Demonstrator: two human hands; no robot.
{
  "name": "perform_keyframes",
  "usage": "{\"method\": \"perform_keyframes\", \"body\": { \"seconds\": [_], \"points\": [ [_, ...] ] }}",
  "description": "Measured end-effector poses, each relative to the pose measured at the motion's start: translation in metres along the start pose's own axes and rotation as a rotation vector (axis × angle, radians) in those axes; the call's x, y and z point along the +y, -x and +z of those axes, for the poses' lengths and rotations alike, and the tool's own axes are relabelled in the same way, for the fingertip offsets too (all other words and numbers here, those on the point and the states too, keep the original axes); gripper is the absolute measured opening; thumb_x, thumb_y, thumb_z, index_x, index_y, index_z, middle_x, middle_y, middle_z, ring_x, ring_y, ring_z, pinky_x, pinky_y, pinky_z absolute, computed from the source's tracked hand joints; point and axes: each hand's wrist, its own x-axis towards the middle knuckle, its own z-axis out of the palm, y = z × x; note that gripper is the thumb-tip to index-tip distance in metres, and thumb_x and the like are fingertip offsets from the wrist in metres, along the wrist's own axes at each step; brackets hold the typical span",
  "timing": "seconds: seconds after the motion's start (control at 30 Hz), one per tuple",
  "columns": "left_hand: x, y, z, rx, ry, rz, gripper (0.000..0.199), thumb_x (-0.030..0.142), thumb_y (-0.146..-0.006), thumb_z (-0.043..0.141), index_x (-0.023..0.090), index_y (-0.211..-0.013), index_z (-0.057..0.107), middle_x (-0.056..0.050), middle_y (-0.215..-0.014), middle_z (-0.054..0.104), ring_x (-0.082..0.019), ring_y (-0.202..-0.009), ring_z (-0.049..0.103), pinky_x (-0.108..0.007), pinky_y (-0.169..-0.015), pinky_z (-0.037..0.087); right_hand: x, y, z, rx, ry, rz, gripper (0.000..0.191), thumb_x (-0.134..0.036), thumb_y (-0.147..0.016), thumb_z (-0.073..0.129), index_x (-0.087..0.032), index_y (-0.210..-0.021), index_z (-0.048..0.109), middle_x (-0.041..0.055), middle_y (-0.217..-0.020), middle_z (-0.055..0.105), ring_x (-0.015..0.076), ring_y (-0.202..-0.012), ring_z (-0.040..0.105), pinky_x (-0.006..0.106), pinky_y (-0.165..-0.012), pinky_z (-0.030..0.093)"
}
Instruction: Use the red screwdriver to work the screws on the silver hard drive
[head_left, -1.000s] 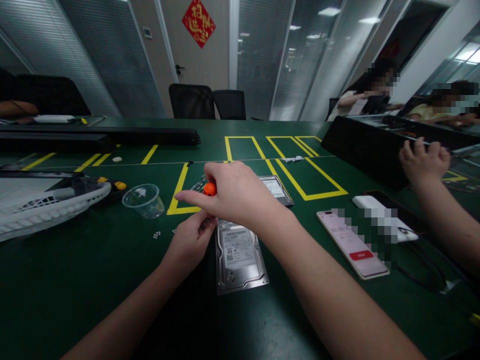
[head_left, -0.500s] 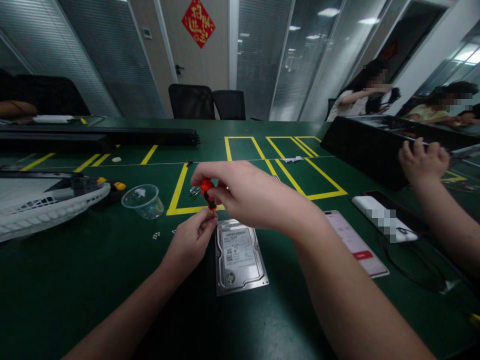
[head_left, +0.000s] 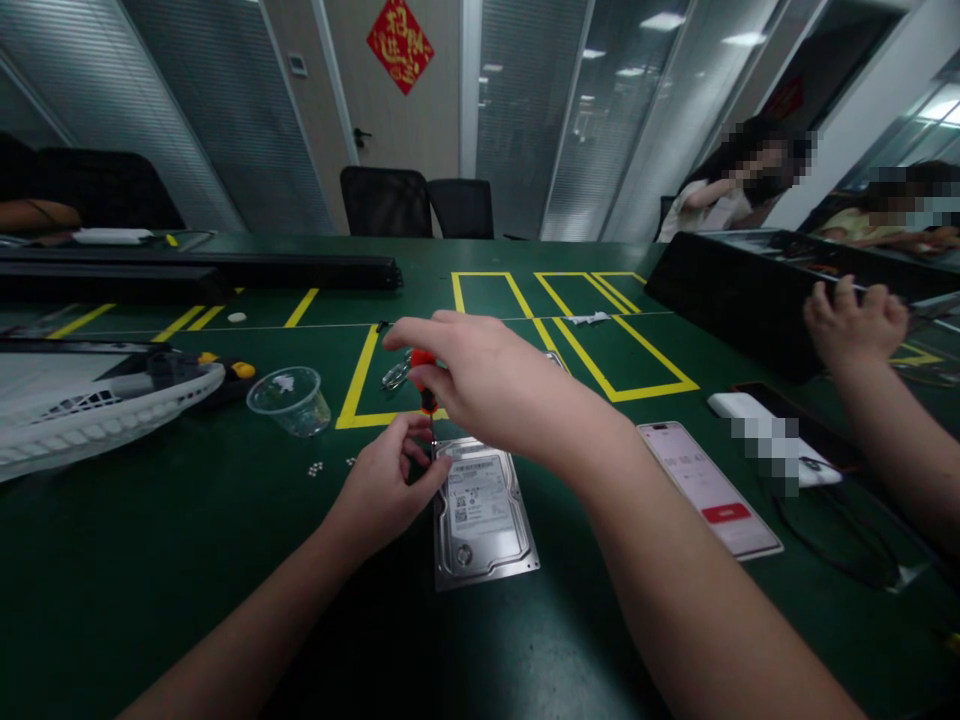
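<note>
A silver hard drive (head_left: 484, 505) lies flat on the green table with its label facing up. My right hand (head_left: 480, 380) grips a red-and-black screwdriver (head_left: 427, 398) by the handle. The screwdriver stands upright, its shaft pointing down to the drive's far left corner; whatever is under the tip is too small to make out. My left hand (head_left: 394, 475) is open beside that corner, fingers loosely curled left of the shaft and thumb at the drive's left edge. Several tiny screws (head_left: 315, 468) lie on the table left of my left hand.
A clear plastic cup (head_left: 291, 402) stands to the left, near a white ribbed object (head_left: 112, 405). To the right lie a phone (head_left: 709, 490) and a white power bank (head_left: 765, 435). Another person's hand (head_left: 855, 325) touches a black case (head_left: 727, 300). Yellow tape marks the table.
My left fingers have let go of their pinch near the screwdriver tip and spread apart, uncovering the shaft. My right hand still holds the screwdriver, its wrist turned slightly.
</note>
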Motion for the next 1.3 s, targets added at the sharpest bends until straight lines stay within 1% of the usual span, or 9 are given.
{"method": "perform_keyframes", "body": {
  "seconds": [0.13,0.3,0.4,0.57,0.73,0.83,0.97,1.17,1.3],
  "points": [
    [0.002,0.001,-0.002,-0.015,-0.026,0.008,0.048,0.043,-0.087,0.07,0.016,-0.124,0.057,-0.007,-0.097,0.07,-0.018,-0.071,0.06,-0.031,-0.06,0.045,0.003,-0.001,0.003,0.027,0.057,-0.004,0.035,-0.019,-0.106,0.049,-0.023,-0.137,0.066,0.0076,-0.111,0.067,0.021,-0.095,0.059,0.032,-0.076,0.038],
    [0.001,0.001,-0.001,-0.019,-0.054,0.018,0.052,0.043,-0.087,0.07,0.016,-0.128,0.056,-0.007,-0.099,0.069,-0.019,-0.073,0.06,-0.032,-0.062,0.046,0.002,-0.005,0.003,0.019,0.108,0.02,0.018,-0.028,-0.107,0.057,-0.02,-0.116,0.07,0.0066,-0.103,0.065,0.0192,-0.086,0.055,0.032,-0.07,0.033],
    [0.002,0.0,-0.003,-0.033,-0.059,0.02,0.056,0.043,-0.086,0.071,0.015,-0.131,0.055,-0.008,-0.102,0.069,-0.019,-0.074,0.06,-0.032,-0.062,0.046,-0.002,-0.006,0.001,0.024,0.096,0.036,0.018,-0.033,-0.106,0.062,-0.018,-0.111,0.071,0.0059,-0.098,0.063,0.0188,-0.085,0.054,0.032,-0.071,0.032],
    [0.003,0.003,-0.008,-0.047,-0.079,0.055,0.057,0.043,-0.087,0.072,0.015,-0.134,0.054,-0.008,-0.104,0.068,-0.02,-0.077,0.061,-0.033,-0.065,0.049,-0.008,-0.008,-0.001,0.019,0.049,0.109,0.016,-0.031,-0.102,0.069,-0.015,-0.101,0.068,0.0053,-0.1,0.062,0.0168,-0.086,0.052,0.031,-0.076,0.035],
    [0.001,0.006,-0.009,-0.005,-0.133,0.103,0.051,0.04,-0.089,0.072,0.017,-0.132,0.056,-0.007,-0.103,0.067,-0.021,-0.082,0.062,-0.035,-0.072,0.051,-0.007,-0.008,0.004,0.085,-0.005,0.106,0.012,-0.024,-0.097,0.07,-0.016,-0.091,0.063,0.0005,-0.085,0.06,0.0135,-0.074,0.048,0.029,-0.07,0.034],
    [0.0,0.006,-0.008,0.003,-0.134,0.125,0.049,0.036,-0.088,0.073,0.017,-0.13,0.056,-0.007,-0.104,0.066,-0.021,-0.085,0.062,-0.036,-0.075,0.052,-0.005,-0.009,0.008,0.115,-0.021,0.088,0.001,-0.017,-0.096,0.064,-0.017,-0.095,0.064,-0.0006,-0.082,0.061,0.0132,-0.072,0.049,0.028,-0.068,0.032],
    [-0.001,0.006,-0.007,0.004,-0.124,0.132,0.046,0.035,-0.088,0.073,0.017,-0.127,0.057,-0.009,-0.107,0.066,-0.023,-0.089,0.063,-0.037,-0.079,0.053,-0.006,-0.01,0.012,0.097,-0.033,0.074,0.003,-0.019,-0.098,0.063,-0.019,-0.101,0.065,-0.0007,-0.084,0.064,0.0135,-0.073,0.053,0.028,-0.067,0.03],
    [-0.001,0.005,-0.009,-0.018,-0.058,0.112,0.043,0.034,-0.088,0.073,0.017,-0.125,0.057,-0.01,-0.112,0.068,-0.023,-0.093,0.063,-0.038,-0.083,0.054,-0.012,-0.01,0.009,0.056,-0.077,0.118,0.014,-0.032,-0.102,0.065,-0.021,-0.093,0.064,-0.0009,-0.081,0.065,0.014,-0.072,0.053,0.028,-0.066,0.031],
    [-0.003,0.004,-0.009,-0.03,-0.015,0.087,0.042,0.03,-0.088,0.071,0.017,-0.126,0.058,-0.01,-0.112,0.07,-0.022,-0.092,0.064,-0.039,-0.083,0.054,-0.015,-0.007,0.0,-0.015,-0.078,0.149,0.015,-0.022,-0.104,0.051,-0.019,-0.105,0.066,0.0028,-0.089,0.069,0.0156,-0.075,0.056,0.029,-0.067,0.033]
  ]
}}
